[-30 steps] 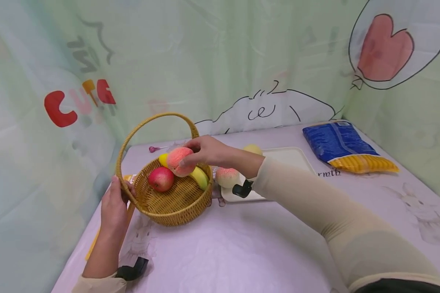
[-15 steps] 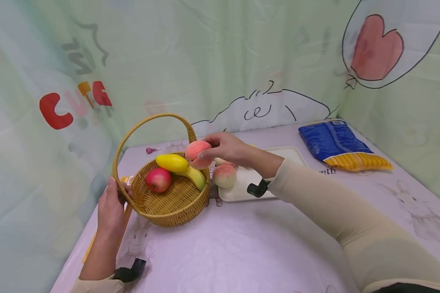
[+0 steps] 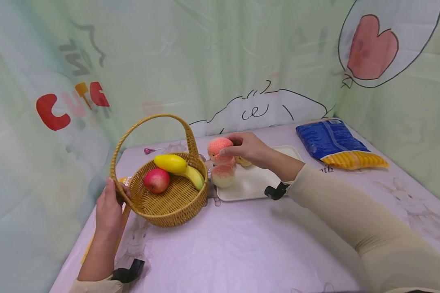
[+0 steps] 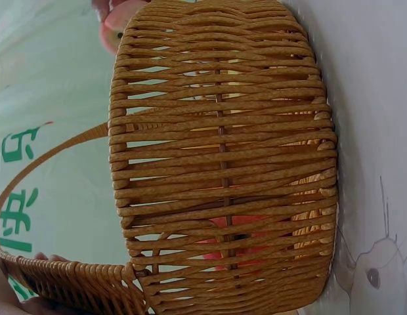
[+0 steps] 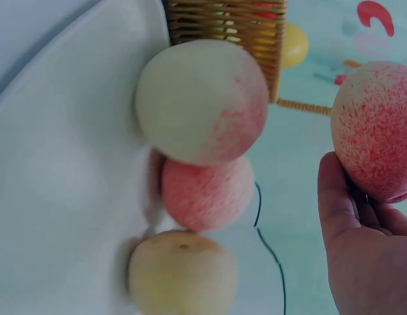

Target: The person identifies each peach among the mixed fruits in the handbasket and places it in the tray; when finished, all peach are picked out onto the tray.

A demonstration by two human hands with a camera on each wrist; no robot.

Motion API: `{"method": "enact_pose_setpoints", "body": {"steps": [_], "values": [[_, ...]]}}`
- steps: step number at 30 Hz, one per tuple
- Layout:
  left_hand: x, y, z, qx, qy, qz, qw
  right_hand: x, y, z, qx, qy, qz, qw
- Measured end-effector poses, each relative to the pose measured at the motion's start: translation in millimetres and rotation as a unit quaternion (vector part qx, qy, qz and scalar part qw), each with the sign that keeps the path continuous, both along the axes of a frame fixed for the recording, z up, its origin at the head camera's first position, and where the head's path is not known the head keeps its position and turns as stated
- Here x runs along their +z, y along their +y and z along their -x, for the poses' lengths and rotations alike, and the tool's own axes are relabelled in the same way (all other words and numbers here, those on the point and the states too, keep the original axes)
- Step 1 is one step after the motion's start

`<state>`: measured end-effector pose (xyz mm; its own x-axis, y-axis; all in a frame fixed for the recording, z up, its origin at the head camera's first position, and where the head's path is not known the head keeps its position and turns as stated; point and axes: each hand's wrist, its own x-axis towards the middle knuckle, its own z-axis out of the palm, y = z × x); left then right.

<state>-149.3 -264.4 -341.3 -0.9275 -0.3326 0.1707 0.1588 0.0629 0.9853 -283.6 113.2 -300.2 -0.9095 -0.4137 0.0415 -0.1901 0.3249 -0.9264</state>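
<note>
My right hand pinches a pink peach in the air above the tray's left side; the right wrist view shows this peach between thumb and fingers. On the white tray lie a pale peach with a pink blush, a pinker peach and a yellowish round fruit. To their left stands a wicker basket, tilted a little. My left hand grips the base of its handle. Inside are a red apple, a yellow mango-like fruit and a banana.
A blue and yellow bag lies at the back right of the table. Behind the basket is a small purple-pink item. An orange-edged flat thing lies partly under the left forearm. Printed curtains stand close behind and on both sides.
My right hand has carried the pink peach rightward, from over the basket to over the tray. The yellow mango-like fruit has come into full view. My left hand keeps its grip on the basket.
</note>
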Motion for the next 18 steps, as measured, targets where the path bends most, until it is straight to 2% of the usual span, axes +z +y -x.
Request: {"method": "enact_pose_setpoints", "body": {"steps": [4,8,15,18], "values": [[0.8,0.4,0.2,0.002,0.011,-0.005,0.9999,-7.2,14,0.0,-0.038,-0.025,0.001,0.9990],[0.9,0.9,-0.7,0.000,0.008,0.004,1.0000,-18.6,27,1.2,-0.068,-0.036,-0.018,0.9969],[0.6,0.9,-0.8,-0.005,0.008,0.000,1.0000,-36.3,46,-1.2,-0.093,-0.029,-0.059,0.9935],[0.3,0.5,-0.8,-0.005,0.009,-0.003,0.9999,-47.0,51,-0.7,-0.101,-0.039,-0.066,0.9920]]}}
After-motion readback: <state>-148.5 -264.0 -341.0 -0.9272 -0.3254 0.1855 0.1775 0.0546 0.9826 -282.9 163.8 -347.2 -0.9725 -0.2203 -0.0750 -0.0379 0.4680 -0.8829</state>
